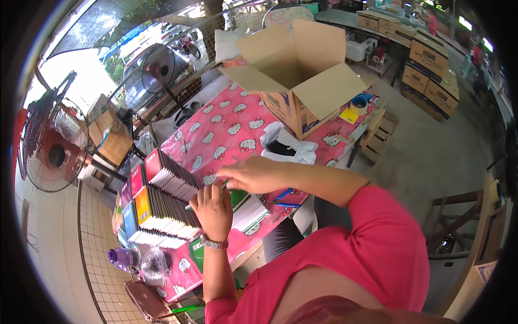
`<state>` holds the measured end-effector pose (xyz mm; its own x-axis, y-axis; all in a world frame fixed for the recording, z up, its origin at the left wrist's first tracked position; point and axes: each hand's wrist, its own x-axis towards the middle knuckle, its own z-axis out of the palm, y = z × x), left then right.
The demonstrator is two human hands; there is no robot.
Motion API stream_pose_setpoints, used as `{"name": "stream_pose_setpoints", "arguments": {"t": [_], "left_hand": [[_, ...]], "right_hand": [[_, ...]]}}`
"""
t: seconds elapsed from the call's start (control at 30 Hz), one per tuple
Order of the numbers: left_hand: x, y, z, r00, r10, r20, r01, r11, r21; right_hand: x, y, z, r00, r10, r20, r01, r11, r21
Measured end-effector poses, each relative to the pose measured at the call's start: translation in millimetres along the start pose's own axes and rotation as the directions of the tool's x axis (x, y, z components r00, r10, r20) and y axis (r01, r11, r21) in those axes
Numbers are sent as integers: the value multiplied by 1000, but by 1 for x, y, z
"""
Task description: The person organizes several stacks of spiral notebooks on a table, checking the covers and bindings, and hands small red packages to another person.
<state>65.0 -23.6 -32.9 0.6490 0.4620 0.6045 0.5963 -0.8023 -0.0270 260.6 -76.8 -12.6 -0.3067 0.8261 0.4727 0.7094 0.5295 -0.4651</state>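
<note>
My left hand (211, 208), with a metal wristwatch (214, 243), is held with curled fingers over a stack of green-covered notebooks (249, 214). Its fingertips meet those of my right hand (251, 174), which reaches across from the right. Both hands look pinched; whatever lies between the fingers is hidden or too small to name. Left of them, tight rows of thin notebooks stand on the table: red-covered ones (170, 178), yellow-covered ones (162, 210) and blue-covered ones (145, 229). Blue-handled pliers or cutters (286, 198) lie right of the green stack.
A large open cardboard box (294, 105) stands on the pink cat-patterned table cover (213, 127). Near it are a white plastic bag (286, 144) and a tape roll (358, 103). A purple-capped bottle (121, 258) is near left, with fans (56, 154) beyond. Stacked cartons (429, 81) stand far right.
</note>
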Motion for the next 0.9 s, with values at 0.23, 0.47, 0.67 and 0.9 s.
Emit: {"name": "stream_pose_setpoints", "arguments": {"t": [0.23, 0.47, 0.67, 0.9], "left_hand": [[-10, -8, -11, 999, -45, 17, 45, 999, -24], [16, 13, 7, 999, 24, -23, -27, 995, -98], [-9, -4, -10, 999, -38, -4, 38, 999, -38], [-1, 1, -7, 999, -9, -47, 5, 996, -94]], "right_hand": [[23, 28, 6, 931, 194, 309, -356, 670, 651], [-34, 225, 213, 602, 797, 49, -789, 603, -121], [-44, 157, 232, 676, 722, 148, -657, 682, -323], [-86, 178, 201, 913, 388, 128, -310, 861, -403]]}}
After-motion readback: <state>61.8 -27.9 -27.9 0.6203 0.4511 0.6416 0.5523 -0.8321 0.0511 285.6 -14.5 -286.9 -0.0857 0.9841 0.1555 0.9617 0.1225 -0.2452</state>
